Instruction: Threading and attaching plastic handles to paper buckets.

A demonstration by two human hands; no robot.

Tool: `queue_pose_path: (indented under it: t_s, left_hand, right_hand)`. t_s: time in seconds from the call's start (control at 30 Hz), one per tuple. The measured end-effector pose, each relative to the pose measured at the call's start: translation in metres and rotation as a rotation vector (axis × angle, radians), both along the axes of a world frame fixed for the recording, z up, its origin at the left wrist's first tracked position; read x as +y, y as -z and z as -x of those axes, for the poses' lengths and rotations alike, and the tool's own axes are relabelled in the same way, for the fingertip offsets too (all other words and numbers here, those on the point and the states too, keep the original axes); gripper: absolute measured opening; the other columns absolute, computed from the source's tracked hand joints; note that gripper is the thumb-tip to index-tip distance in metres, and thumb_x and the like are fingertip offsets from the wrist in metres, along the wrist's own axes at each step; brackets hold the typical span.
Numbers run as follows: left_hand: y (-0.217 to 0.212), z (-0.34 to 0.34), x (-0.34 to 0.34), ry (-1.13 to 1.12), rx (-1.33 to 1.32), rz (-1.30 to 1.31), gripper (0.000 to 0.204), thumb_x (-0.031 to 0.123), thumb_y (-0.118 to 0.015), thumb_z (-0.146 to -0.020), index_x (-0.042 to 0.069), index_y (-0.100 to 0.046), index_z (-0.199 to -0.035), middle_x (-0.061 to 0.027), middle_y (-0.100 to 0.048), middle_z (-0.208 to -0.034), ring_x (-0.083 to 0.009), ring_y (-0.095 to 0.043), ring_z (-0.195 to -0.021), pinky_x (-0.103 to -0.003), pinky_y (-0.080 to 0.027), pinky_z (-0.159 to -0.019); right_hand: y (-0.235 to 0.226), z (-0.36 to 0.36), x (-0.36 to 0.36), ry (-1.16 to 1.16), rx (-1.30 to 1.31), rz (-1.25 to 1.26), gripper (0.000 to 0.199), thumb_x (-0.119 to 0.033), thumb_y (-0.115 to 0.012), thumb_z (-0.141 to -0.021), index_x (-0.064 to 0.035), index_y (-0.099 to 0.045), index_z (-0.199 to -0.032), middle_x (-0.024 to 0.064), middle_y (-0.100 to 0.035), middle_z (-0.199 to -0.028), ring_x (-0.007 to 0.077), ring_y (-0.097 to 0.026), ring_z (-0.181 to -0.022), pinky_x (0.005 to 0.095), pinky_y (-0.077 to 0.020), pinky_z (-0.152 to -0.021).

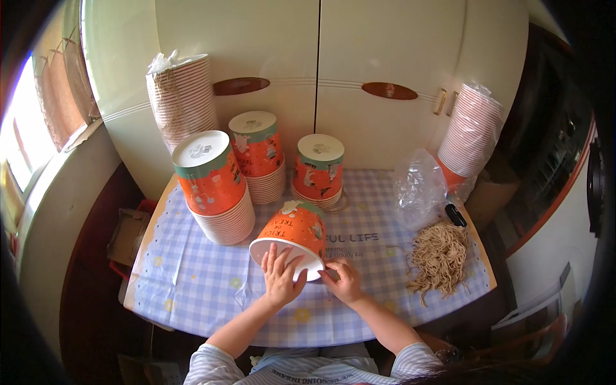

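An orange-and-green tapered paper bucket (310,229) seems mid-handling: left hand (282,280) spread inside, right hand (344,281) pinching its rim; loose beige cords (440,260) lie heaped near the bench's (224,314) right edge.

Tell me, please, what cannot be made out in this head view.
In the head view:
Inner base of the paper bucket: hidden by its wall and the left hand.
Whether the right hand grips or merely touches the paper bucket: contact too small.
Most strand ends in the tan string pile: too tangled and small.

Tblcloth lettering (360,238) pt. hidden bhd orange tub (303,226)
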State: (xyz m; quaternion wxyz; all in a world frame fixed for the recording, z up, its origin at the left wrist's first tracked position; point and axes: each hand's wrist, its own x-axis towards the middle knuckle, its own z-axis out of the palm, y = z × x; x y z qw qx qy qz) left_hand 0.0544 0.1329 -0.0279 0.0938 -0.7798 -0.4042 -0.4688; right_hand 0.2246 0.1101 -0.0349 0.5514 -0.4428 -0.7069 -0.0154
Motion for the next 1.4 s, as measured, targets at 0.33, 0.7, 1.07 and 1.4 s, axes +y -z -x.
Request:
queue_pose_path:
  t_s: [0.33, 0.7, 1.07, 1.4]
  left_hand:
    - [0.024, -0.016, 0.002, 0.552, -0.645, 0.577, 0.024, 0.001, -0.066, -0.074, 0.001, -0.055, -0.096, -0.0097, -0.060, -0.089, -0.0157, -0.059, -0.076, -0.027, -0.049, -0.067]
    - [0.033, -0.017, 0.004, 0.625, -0.784, 0.695, 0.018, 0.001, -0.064, -0.077, 0.000, -0.056, -0.093, -0.0059, -0.059, -0.088, -0.0113, -0.057, -0.079, -0.024, -0.047, -0.071]
    - [0.041, -0.011, 0.010, 0.813, -0.758, 0.791, 0.023, 0.002, -0.062, -0.079, 0.004, -0.051, -0.100, -0.0044, -0.048, -0.100, -0.0108, -0.049, -0.088, -0.022, -0.042, -0.071]
    - [0.035, -0.009, 0.009, 0.776, -0.595, 0.800, 0.023, 0.006, -0.063, -0.078, 0.005, -0.052, -0.099, -0.0050, -0.049, -0.100, -0.0129, -0.049, -0.089, -0.024, -0.042, -0.071]
  right_hand:
    - [0.002, 0.010, -0.002, -0.148, -0.059, 0.059, 0.033, 0.003, -0.065, -0.065, -0.0047, -0.058, -0.096, 0.0091, -0.059, -0.093, 0.0261, -0.058, -0.084, 0.0336, -0.0487, -0.071]
    - [0.004, 0.010, -0.002, -0.121, 0.009, 0.042, 0.025, 0.001, -0.063, -0.071, -0.0041, -0.058, -0.095, 0.0096, -0.059, -0.093, 0.0256, -0.059, -0.084, 0.0323, -0.0487, -0.071]
    - [0.003, 0.007, -0.002, -0.092, 0.019, 0.045, 0.022, -0.002, -0.064, -0.071, -0.0047, -0.058, -0.092, 0.0096, -0.059, -0.090, 0.0259, -0.060, -0.082, 0.0337, -0.0494, -0.070]
    - [0.003, 0.005, 0.000, -0.108, -0.003, 0.041, 0.019, 0.000, -0.065, -0.069, -0.0063, -0.057, -0.085, 0.0078, -0.059, -0.085, 0.0248, -0.059, -0.077, 0.0332, -0.0479, -0.065]
